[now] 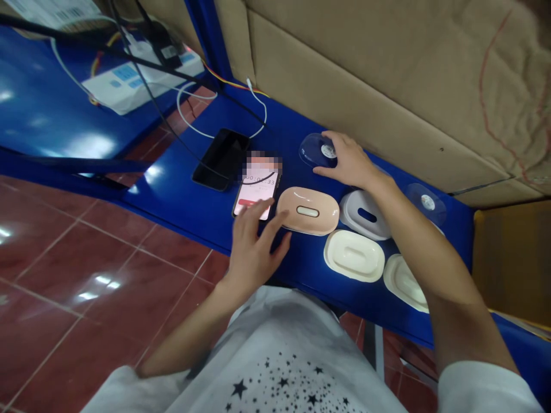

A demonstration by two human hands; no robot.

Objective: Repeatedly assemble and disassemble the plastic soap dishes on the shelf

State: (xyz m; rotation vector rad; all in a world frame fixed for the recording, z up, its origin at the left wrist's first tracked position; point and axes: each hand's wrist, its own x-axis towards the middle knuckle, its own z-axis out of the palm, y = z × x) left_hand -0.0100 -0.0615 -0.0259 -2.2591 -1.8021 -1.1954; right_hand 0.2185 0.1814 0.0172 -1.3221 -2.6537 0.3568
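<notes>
My left hand (256, 244) is open, fingers spread, over the lower end of a phone (258, 192) and beside the left rim of a peach oval soap dish (297, 198). Farther back, my right hand (350, 160) has its thumb and fingers around the right end of a clear oval lid (310, 150) with a round white label. Below my right forearm is a grey oval piece with a slot (355, 209). Two cream oval trays (338, 261) (402, 275) lie nearer my body, the right one partly hidden by the forearm.
Another clear lid (417, 198) lies at the right of the blue shelf (206, 223). A black phone-like slab (219, 158) and white cables (185, 117) are at the left. Behind stands a cardboard wall (365, 92). A power strip (124, 92) sits farther left.
</notes>
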